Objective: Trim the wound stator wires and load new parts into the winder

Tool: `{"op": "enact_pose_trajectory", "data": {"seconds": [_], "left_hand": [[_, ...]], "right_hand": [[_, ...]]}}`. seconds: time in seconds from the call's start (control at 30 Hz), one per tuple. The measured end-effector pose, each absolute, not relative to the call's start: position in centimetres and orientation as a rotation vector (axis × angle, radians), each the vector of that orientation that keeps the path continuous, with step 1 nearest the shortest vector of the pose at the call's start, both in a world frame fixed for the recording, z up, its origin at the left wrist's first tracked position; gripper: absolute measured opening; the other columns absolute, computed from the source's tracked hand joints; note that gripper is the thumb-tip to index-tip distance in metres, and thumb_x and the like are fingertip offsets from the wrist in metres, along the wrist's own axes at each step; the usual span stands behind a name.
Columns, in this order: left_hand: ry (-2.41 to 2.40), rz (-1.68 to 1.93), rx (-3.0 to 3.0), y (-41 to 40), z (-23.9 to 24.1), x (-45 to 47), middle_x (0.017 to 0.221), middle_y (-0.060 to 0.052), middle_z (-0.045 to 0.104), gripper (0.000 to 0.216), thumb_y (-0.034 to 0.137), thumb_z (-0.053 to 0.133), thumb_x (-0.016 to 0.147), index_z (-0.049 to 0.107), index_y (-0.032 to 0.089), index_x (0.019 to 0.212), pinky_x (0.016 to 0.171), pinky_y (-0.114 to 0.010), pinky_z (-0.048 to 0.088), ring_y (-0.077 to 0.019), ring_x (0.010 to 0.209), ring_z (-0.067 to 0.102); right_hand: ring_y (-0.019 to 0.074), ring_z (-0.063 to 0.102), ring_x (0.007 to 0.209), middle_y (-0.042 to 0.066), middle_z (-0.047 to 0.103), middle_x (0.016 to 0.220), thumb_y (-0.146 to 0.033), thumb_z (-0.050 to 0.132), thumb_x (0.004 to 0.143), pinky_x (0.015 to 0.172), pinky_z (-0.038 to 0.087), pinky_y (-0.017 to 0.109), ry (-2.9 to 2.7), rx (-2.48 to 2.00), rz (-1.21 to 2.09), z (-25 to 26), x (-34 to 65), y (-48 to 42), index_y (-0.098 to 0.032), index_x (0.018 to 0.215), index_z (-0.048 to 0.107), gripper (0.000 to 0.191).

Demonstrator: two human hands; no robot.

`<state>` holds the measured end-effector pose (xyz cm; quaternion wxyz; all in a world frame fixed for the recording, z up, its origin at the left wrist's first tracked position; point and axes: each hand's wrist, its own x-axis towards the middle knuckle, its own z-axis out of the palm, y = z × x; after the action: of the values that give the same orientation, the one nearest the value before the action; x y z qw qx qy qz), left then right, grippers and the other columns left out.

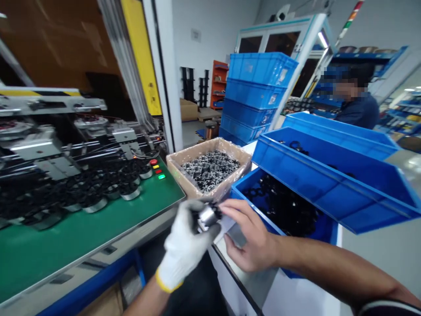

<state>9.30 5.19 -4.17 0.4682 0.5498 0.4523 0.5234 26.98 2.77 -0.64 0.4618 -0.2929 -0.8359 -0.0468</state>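
My left hand [184, 245], in a white glove with a yellow cuff, is closed around a small metal cylinder part [208, 217] with a black ring on its end. My bare right hand [250, 239] reaches in from the right, its fingertips pinching the black ring at the part's top. Both hands hover just in front of a cardboard box [184, 177] filled with several similar metal parts, and next to a blue bin [241, 197] holding several black rings.
A green conveyor belt [75, 237] at left carries several black-and-metal assemblies [130, 189] under machine fixtures, with red, yellow and green buttons [158, 170] at its edge. A second blue bin [345, 184] sits tilted over the first. Stacked blue crates [256, 94] and another person [357, 103] are behind.
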Motion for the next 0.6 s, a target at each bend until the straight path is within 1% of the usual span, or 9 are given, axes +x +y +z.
{"op": "enact_pose_trajectory", "data": {"seconds": [0.07, 0.13, 0.17, 0.23, 0.27, 0.33, 0.47, 0.53, 0.6], "left_hand": [[1.153, 1.334, 1.432, 5.1, -3.9, 7.8, 0.127, -0.007, 0.066, 0.053, 0.031, 0.083, 0.067, 0.052, 0.026, 0.109, 0.100, -0.043, 0.056, -0.0259, 0.114, 0.068], [1.252, 1.348, 1.622, 4.6, -3.6, 6.8, 0.121, -0.007, 0.064, 0.063, 0.040, 0.088, 0.065, 0.054, 0.026, 0.116, 0.101, -0.046, 0.055, -0.0279, 0.111, 0.067], [1.286, 1.324, 1.748, 4.4, -3.4, 6.5, 0.117, -0.006, 0.063, 0.066, 0.045, 0.090, 0.064, 0.056, 0.026, 0.118, 0.099, -0.046, 0.056, -0.0283, 0.108, 0.067], [1.261, 1.286, 2.003, 4.1, -2.9, 6.1, 0.110, -0.005, 0.061, 0.066, 0.055, 0.090, 0.062, 0.061, 0.026, 0.114, 0.090, -0.043, 0.060, -0.0274, 0.100, 0.068], [1.200, 1.294, 2.109, 4.0, -2.6, 6.0, 0.110, -0.005, 0.059, 0.065, 0.059, 0.089, 0.062, 0.063, 0.026, 0.112, 0.085, -0.039, 0.061, -0.0264, 0.099, 0.069], [1.030, 1.303, 2.281, 4.1, -1.9, 5.7, 0.112, -0.004, 0.059, 0.059, 0.064, 0.084, 0.068, 0.064, 0.028, 0.111, 0.079, -0.033, 0.062, -0.0233, 0.099, 0.070], [0.811, 1.252, 2.531, 4.9, -0.7, 4.9, 0.114, -0.002, 0.067, 0.042, 0.059, 0.068, 0.089, 0.063, 0.029, 0.116, 0.083, -0.023, 0.061, -0.0162, 0.098, 0.073], [0.815, 1.254, 2.600, 5.2, -0.6, 4.5, 0.110, -0.001, 0.072, 0.042, 0.061, 0.065, 0.091, 0.064, 0.028, 0.118, 0.082, -0.022, 0.061, -0.0153, 0.094, 0.075], [0.857, 1.249, 2.603, 5.1, -1.1, 4.2, 0.107, 0.000, 0.075, 0.044, 0.063, 0.066, 0.089, 0.065, 0.030, 0.117, 0.080, -0.022, 0.061, -0.0155, 0.090, 0.076]], "right_hand": [[0.0284, 0.062, 0.122, 0.021, 0.061, 0.127, -0.015, 0.065, 0.083, 0.100, 0.060, 0.043, -2.056, -0.797, 0.006, -1.4, 26.7, 3.1, -0.011, 0.144, 0.045, 0.064], [0.0268, 0.063, 0.121, 0.019, 0.062, 0.126, -0.025, 0.075, 0.083, 0.100, 0.059, 0.041, -2.081, -0.772, 0.087, -2.5, 26.5, 3.6, -0.012, 0.142, 0.044, 0.067], [0.0258, 0.063, 0.120, 0.018, 0.063, 0.124, -0.030, 0.079, 0.082, 0.100, 0.058, 0.039, -2.096, -0.752, 0.105, -3.1, 26.5, 3.9, -0.013, 0.140, 0.043, 0.070], [0.0231, 0.065, 0.117, 0.016, 0.065, 0.122, -0.035, 0.084, 0.080, 0.100, 0.058, 0.035, -2.131, -0.724, 0.106, -4.0, 26.6, 4.3, -0.016, 0.134, 0.044, 0.070], [0.0216, 0.066, 0.115, 0.015, 0.065, 0.121, -0.036, 0.084, 0.081, 0.099, 0.058, 0.033, -2.144, -0.711, 0.103, -4.3, 26.6, 4.4, -0.016, 0.132, 0.044, 0.067], [0.0190, 0.067, 0.110, 0.013, 0.067, 0.117, -0.037, 0.080, 0.085, 0.097, 0.058, 0.029, -2.149, -0.663, 0.113, -4.4, 26.6, 4.4, -0.016, 0.129, 0.046, 0.059], [0.0173, 0.068, 0.104, 0.012, 0.068, 0.112, -0.037, 0.069, 0.094, 0.092, 0.059, 0.026, -2.094, -0.573, 0.112, -3.5, 26.4, 3.9, -0.013, 0.133, 0.048, 0.050], [0.0169, 0.068, 0.103, 0.012, 0.068, 0.111, -0.033, 0.066, 0.095, 0.091, 0.059, 0.026, -2.076, -0.590, 0.105, -3.0, 26.4, 3.6, -0.013, 0.135, 0.048, 0.049], [0.0163, 0.068, 0.101, 0.011, 0.068, 0.110, -0.029, 0.065, 0.093, 0.091, 0.059, 0.026, -2.063, -0.604, 0.138, -2.8, 26.6, 3.6, -0.014, 0.137, 0.048, 0.049]]}}
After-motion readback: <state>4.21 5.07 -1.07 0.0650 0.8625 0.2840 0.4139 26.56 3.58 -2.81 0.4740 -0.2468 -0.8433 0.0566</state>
